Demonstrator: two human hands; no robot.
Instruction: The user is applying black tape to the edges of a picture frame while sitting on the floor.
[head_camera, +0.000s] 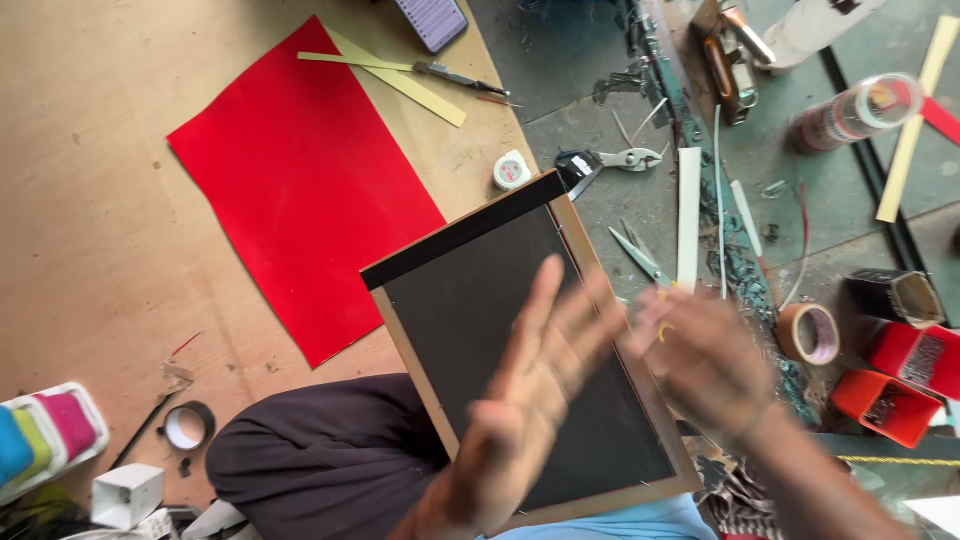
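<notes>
A brown-edged board with a black face (470, 300) leans on my lap, a strip of black tape (460, 232) running along its top edge. My left hand (520, 410) hovers over the black face, blurred, palm flat and fingers apart, holding nothing. My right hand (700, 360) is blurred just off the board's right edge. A pair of scissors (635, 255) lies there, its blades pointing out from under the fingers. Whether the right hand grips the handles is unclear.
A red sheet (300, 190) lies on the wooden table to the left, with a craft knife (455, 77) on yellow strips. Pliers (625, 158), a white strip (688, 215), a brown tape roll (808, 333) and red bins (885, 405) crowd the right side. A black tape roll (187, 425) sits lower left.
</notes>
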